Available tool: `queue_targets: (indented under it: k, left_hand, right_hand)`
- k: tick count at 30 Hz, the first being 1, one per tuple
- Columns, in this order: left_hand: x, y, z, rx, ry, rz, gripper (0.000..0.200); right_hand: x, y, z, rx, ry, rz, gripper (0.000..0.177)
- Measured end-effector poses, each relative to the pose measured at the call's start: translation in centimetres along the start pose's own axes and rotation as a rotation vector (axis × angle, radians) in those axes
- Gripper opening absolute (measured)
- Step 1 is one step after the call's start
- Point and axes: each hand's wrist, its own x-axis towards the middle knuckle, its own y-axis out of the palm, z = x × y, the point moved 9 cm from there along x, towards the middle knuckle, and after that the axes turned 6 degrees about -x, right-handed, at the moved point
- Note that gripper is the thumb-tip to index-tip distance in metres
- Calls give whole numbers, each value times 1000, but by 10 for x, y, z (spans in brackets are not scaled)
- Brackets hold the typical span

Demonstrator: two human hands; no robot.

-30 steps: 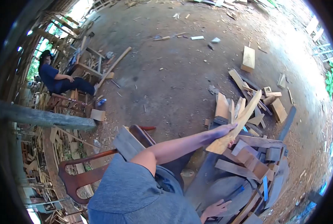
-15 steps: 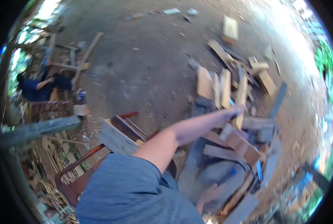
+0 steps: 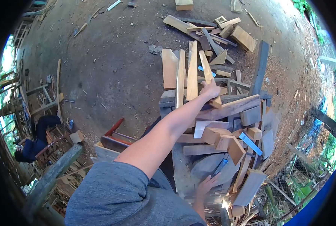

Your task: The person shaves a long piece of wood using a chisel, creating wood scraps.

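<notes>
My left hand (image 3: 211, 90) reaches far across the workbench and is closed around a narrow, light-coloured wooden plank (image 3: 206, 66). Beside that plank lie a long wooden strip (image 3: 192, 71), another thin strip (image 3: 180, 77) and a wider board (image 3: 169, 67). Nearer to my body, my right hand (image 3: 207, 185) has its fingers stretched out low over a grey, rounded surface (image 3: 205, 167). Just beyond its fingertips is a small blue piece (image 3: 221, 165). Several wooden blocks (image 3: 236, 150) are heaped to the right of that surface.
More wood offcuts (image 3: 217, 35) are scattered on the dirt floor (image 3: 111, 56) beyond the bench. A dark beam (image 3: 259, 67) sticks out at the bench's far right. A reddish-brown wooden frame (image 3: 115, 128) stands to the left. A person in dark clothes (image 3: 36, 141) is at the far left.
My view has turned, so the bench and offcuts sit further left and higher. My left hand stays on the plank. My right hand, blurred before, now shows its fingers clearly.
</notes>
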Motion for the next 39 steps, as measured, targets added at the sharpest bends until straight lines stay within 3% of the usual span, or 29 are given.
queue_targets:
  k: [8,10,12,13,15,16,18,20,22,23,24,26,27,28,30,32,34,36,38,39]
  left_hand:
    - [-14,-26,0,388,98,169,69]
    - [-20,-65,-5,457,303,-62,65]
    - [-32,-105,13,514,377,-429,60]
    - [-30,-108,27,517,374,-429,60]
    - [-19,-130,77,306,89,-517,62]
    - [-13,-134,92,308,83,-515,62]
    - [7,-119,128,-213,4,-252,71]
    - [15,-123,129,-234,46,-290,70]
    - [35,-111,153,-484,-110,-111,52]
    - [39,-110,154,-459,-134,-99,46]
    - [41,-112,152,-459,-131,-100,46]
    - [45,-92,147,-589,-167,119,47]
    - [42,-96,143,-600,-167,67,34]
    - [39,-99,140,-599,-167,73,34]
    - [38,-109,141,-917,-317,157,20]
    - [68,-117,147,-1425,-377,538,20]
    - [21,-151,106,-1773,-567,565,28]
    - [18,-187,115,-1451,-301,518,32]
    - [-27,-203,106,-1360,-195,671,36]
    - [-49,-209,112,-1363,-196,638,36]
  right_hand:
    - [1,-2,0,-62,127,138,58]
    - [1,-3,4,-72,103,131,58]
    - [0,0,0,-69,70,117,59]
    - [2,-3,6,-63,34,95,59]
    - [5,-10,17,-31,86,154,58]
    - [4,-11,18,-6,139,213,57]
    - [0,-7,12,-34,87,158,57]
    - [5,-8,8,-53,31,81,58]
    - [3,-7,10,-33,68,115,58]
    - [2,-6,9,-71,28,73,58]
    - [2,-4,6,-69,27,71,58]
    - [1,-1,2,-35,21,73,58]
    - [1,-2,4,-35,23,71,58]
    - [0,-3,5,-41,23,75,58]
    - [0,-6,5,-42,34,70,58]
    - [-1,-8,10,-82,11,51,58]
    - [1,-13,14,-18,73,106,56]
    - [-1,-6,11,43,125,153,54]
    - [0,-3,0,5,112,129,54]
    - [0,-1,-3,-38,3,6,60]
